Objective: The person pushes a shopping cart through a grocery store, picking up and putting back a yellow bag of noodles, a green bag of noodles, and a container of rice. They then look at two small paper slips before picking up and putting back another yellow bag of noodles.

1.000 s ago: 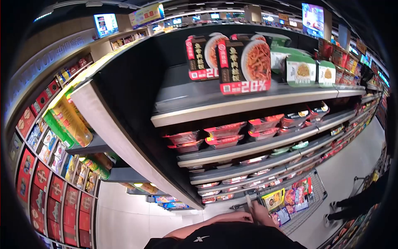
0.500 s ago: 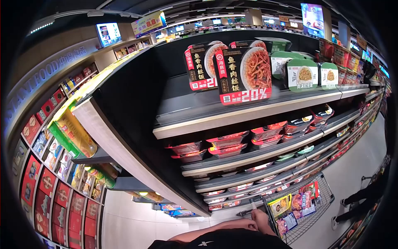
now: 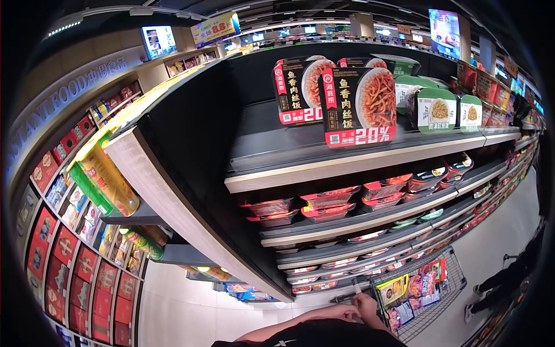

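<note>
Steadily now: keep steering past the long dark shelving unit (image 3: 191, 191), looming up and away from the hands, left of and above them, tiers running off to the far right. Mind the top shelf (image 3: 358, 156) high above the hands, carrying upright boxed shredded-pork rice meals (image 3: 358, 107) marked 20%, and the stacked red meal trays (image 3: 324, 205) on the tier below. Hold the wire shopping cart (image 3: 451, 277) straight, just ahead and right of the hands, loaded with bright snack packets (image 3: 413, 286). Right hand (image 3: 367, 305) closed round the cart handle (image 3: 361, 284); keep that grip firm and low. Left hand (image 3: 341, 313) lying just beside the right, apparently on the same bar, though how its fingers sit cannot be told from here. Leave room on the right for another person's dark legs and shoes (image 3: 497, 286), well apart from the cart. Push gently, wheels parallel to the shelf edge, avoiding a clip against the lowest tier nearest the hands.
</note>
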Action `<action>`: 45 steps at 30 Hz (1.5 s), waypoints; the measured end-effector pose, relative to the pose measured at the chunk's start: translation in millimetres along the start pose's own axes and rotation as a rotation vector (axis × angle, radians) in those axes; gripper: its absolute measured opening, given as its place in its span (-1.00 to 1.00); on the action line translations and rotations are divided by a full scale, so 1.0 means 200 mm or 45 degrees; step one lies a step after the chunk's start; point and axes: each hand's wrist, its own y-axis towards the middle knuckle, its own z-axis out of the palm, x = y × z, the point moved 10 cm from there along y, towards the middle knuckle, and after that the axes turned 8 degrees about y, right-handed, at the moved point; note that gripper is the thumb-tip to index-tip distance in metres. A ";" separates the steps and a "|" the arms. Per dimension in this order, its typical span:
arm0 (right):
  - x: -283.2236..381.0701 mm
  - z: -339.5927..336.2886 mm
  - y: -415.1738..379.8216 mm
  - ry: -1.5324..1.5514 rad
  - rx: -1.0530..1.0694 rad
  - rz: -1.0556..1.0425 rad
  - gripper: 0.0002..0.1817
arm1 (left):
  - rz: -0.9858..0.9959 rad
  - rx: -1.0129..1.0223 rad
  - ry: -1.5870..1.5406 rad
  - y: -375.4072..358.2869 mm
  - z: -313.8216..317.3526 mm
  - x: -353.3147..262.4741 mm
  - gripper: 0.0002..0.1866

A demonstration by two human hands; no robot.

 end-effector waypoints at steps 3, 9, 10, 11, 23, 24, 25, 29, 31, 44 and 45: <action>0.01 0.00 0.01 -0.024 -0.020 -0.048 -0.88 | -0.037 -0.024 0.046 -0.04 -0.04 -0.06 -0.63; 0.06 -0.02 0.03 -0.058 -0.005 -0.010 -0.91 | 0.002 -0.223 0.259 -0.25 -0.19 -0.15 -0.77; 0.06 -0.02 0.03 -0.061 -0.007 -0.004 -0.91 | -0.050 -0.195 0.367 -0.27 -0.21 -0.11 -0.78; 0.06 -0.01 0.03 -0.047 -0.009 0.005 -0.92 | -0.214 -0.207 0.557 -0.29 -0.24 0.05 -0.79; 0.06 0.02 -0.01 -0.147 0.105 0.075 -0.88 | -0.491 0.049 0.334 -0.34 -0.18 1.57 -0.79; 0.10 0.00 -0.03 -0.173 0.104 0.095 -0.87 | -0.448 -0.005 0.363 -0.35 -0.16 1.63 -0.79; 0.10 0.01 -0.03 -0.270 0.181 0.167 -0.85 | -0.325 -0.203 0.183 -0.39 -0.19 1.59 -0.78; 0.12 0.00 -0.06 -0.221 0.101 0.189 -0.82 | -0.669 -0.677 -0.092 -0.64 -0.29 1.78 -0.77; 0.08 0.02 -0.08 -0.305 0.145 0.268 -0.77 | -0.577 -0.871 -0.211 -0.78 -0.36 1.95 -0.77; 0.03 -0.15 -0.19 -0.388 -0.067 0.490 -0.69 | -0.478 -0.109 1.075 -0.94 -0.28 2.22 -0.70; 0.01 -0.18 -0.20 -0.413 -0.087 0.506 -0.69 | -0.431 -0.078 1.124 -0.92 -0.27 2.23 -0.70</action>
